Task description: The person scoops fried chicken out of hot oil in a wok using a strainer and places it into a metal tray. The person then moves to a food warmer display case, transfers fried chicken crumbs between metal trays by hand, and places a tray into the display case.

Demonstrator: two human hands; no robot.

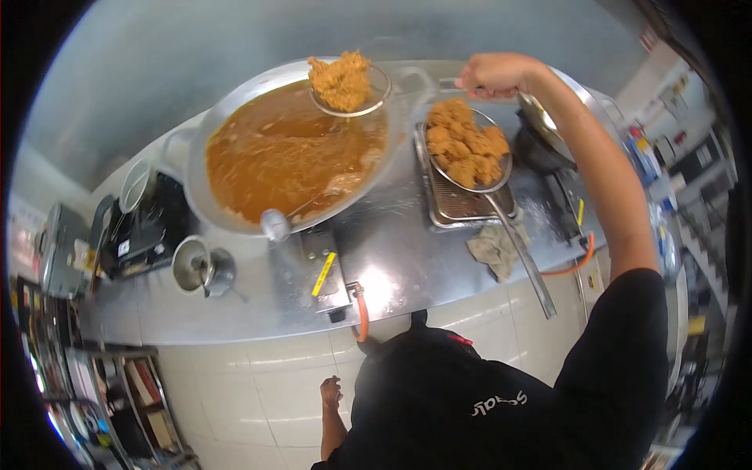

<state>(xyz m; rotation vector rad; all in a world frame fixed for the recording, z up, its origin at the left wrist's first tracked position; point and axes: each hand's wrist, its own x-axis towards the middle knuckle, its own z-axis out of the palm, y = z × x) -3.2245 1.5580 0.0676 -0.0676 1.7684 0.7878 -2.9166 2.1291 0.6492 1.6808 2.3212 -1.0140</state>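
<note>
My right hand is closed round the handle of a wire skimmer, which is raised above the back right of a wide pan of brown oil. Golden fried pieces lie in the skimmer. Right of the pan, a second strainer full of fried pieces rests on a metal rack tray, its long handle pointing toward me. My left hand hangs low by my body, away from the counter, its fingers curled; anything in them is too small to make out.
A thermometer is at the pan's front rim. A cloth lies before the tray. Two bowls stand left, a pot right. Orange hoses run by the counter's front edge.
</note>
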